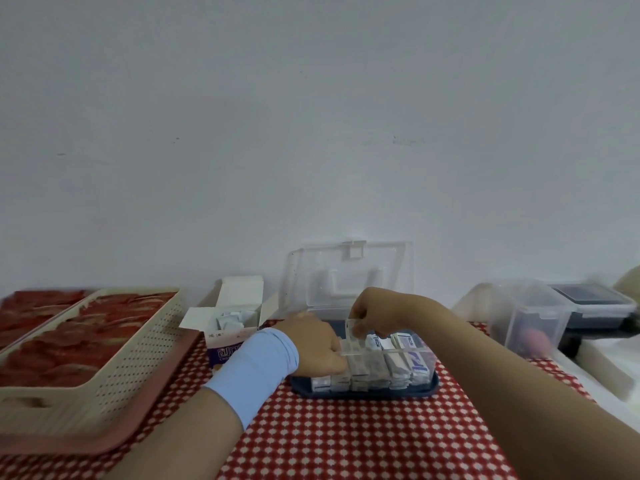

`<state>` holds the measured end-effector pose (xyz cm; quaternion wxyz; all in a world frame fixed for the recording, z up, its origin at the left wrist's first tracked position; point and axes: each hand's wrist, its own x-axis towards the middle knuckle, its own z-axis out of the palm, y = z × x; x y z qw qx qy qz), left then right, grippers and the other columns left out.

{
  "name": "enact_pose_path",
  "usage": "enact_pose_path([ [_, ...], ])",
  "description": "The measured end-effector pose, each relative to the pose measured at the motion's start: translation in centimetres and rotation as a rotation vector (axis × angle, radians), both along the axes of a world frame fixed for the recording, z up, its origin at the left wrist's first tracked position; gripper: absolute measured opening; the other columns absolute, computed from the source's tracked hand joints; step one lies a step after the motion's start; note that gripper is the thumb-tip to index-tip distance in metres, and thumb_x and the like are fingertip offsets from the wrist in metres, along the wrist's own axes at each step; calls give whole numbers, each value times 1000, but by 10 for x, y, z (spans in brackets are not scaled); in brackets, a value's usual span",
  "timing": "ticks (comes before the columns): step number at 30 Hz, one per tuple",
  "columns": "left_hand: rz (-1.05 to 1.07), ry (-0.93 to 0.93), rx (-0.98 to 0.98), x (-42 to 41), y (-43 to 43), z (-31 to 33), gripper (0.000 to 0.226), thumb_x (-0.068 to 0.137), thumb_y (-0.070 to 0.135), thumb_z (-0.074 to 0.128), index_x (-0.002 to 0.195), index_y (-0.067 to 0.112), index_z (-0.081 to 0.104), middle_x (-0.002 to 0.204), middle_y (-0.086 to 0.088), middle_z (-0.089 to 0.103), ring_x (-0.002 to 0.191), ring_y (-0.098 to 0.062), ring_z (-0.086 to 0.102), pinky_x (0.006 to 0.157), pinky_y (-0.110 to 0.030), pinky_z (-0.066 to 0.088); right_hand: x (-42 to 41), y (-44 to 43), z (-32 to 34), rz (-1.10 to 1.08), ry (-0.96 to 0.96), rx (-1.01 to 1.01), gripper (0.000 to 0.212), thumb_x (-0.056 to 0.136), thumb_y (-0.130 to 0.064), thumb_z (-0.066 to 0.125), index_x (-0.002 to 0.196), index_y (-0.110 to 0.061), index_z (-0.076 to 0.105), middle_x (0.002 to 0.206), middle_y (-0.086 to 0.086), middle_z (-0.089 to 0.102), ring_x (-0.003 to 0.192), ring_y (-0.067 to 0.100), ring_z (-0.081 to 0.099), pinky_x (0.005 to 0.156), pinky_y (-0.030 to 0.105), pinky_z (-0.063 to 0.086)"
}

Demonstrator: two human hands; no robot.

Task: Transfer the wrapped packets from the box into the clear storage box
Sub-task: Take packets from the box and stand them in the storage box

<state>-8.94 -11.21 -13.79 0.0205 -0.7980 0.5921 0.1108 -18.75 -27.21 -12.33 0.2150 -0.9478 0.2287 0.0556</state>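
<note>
A clear storage box [426, 362] with a dark blue base stands mid-table, its lid [349, 275] upright behind it, and rows of white and blue wrapped packets [398, 358] inside. My right hand [372, 315] pinches one wrapped packet [354, 332] just above the box's left half. My left hand [318, 344], with a light blue wrist sleeve, rests against the box's left end, fingers curled at its wall. The open white cardboard box [228, 327] stands to the left and holds more wrapped packets [230, 320].
A cream perforated basket [114, 372] on a pink tray fills the left side. At the right stand a clear lidded container [526, 317] and a dark-lidded container [592, 303]. A red-and-white chequered cloth [346, 438] covers the table; a wall is right behind.
</note>
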Motion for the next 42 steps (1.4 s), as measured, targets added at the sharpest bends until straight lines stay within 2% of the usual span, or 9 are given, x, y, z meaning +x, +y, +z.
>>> enact_pose_path([
  [4, -50, -16, -12, -3, -2, 1, 38, 83, 47, 44, 102, 27, 71, 110, 3, 65, 109, -25, 57, 95, -42, 46, 7, -1, -8, -1, 3, -21, 11, 88, -23, 68, 86, -18, 77, 86, 17, 74, 59, 20, 54, 60, 32, 49],
  [7, -122, -50, -56, -9, -5, 2, 43, 91, 45, 46, 129, 33, 63, 132, 4, 58, 122, -22, 48, 107, -42, 37, 9, 1, -12, 11, 13, -93, 20, 93, -27, 65, 93, -12, 78, 84, 12, 74, 60, 17, 54, 64, 30, 53],
  [14, -35, 53, -41, -9, -14, -10, 32, 80, 50, 51, 73, 22, 65, 111, -1, 51, 107, -26, 45, 96, -45, 44, 13, 2, -22, -13, 35, -217, 13, 87, -18, 65, 76, -14, 71, 66, 2, 61, 57, 20, 52, 57, 28, 47],
  [18, -114, -70, 36, -9, -18, -14, 46, 82, 57, 39, 89, 23, 69, 117, 0, 54, 109, -23, 43, 87, -38, 35, 12, 2, -21, 6, 43, -251, 14, 84, -21, 74, 98, -21, 78, 87, 2, 76, 70, 20, 72, 65, 27, 58],
  [24, -128, -133, 112, -13, -19, -9, 43, 77, 61, 27, 80, 26, 52, 90, 4, 50, 102, -24, 43, 86, -40, 35, 1, -5, -2, -15, -12, -269, 17, 87, -21, 67, 99, -20, 79, 94, 2, 78, 68, 16, 72, 76, 34, 63],
  [28, -84, -28, 27, -15, -17, -1, 48, 87, 52, 45, 125, 28, 63, 134, 1, 55, 126, -23, 43, 106, -44, 38, -12, -4, 14, -41, 24, -400, 23, 85, -9, 64, 94, -23, 79, 93, -2, 74, 79, 20, 69, 77, 32, 58],
  [32, -99, 11, 7, -21, -19, 7, 46, 88, 49, 47, 132, 39, 58, 144, 4, 45, 134, -22, 37, 111, -46, 34, -21, -2, 16, -40, 112, -451, 19, 79, -8, 72, 89, -23, 80, 84, -6, 73, 74, 17, 66, 72, 29, 56],
  [38, -127, -46, 89, -29, -24, 0, 43, 77, 57, 34, 84, 24, 61, 87, 5, 51, 107, -29, 50, 94, -50, 47, -24, 4, 8, 53, 209, -337, 18, 86, -14, 74, 100, -24, 80, 82, -10, 68, 78, 11, 63, 82, 27, 57],
  [42, -101, 49, -30, -29, -14, 15, 43, 90, 46, 50, 131, 34, 61, 137, 7, 50, 127, -21, 46, 107, -43, 40, -27, 4, 18, 48, 217, -317, 26, 82, -16, 79, 108, -20, 78, 103, -2, 75, 93, 17, 67, 90, 32, 56],
])
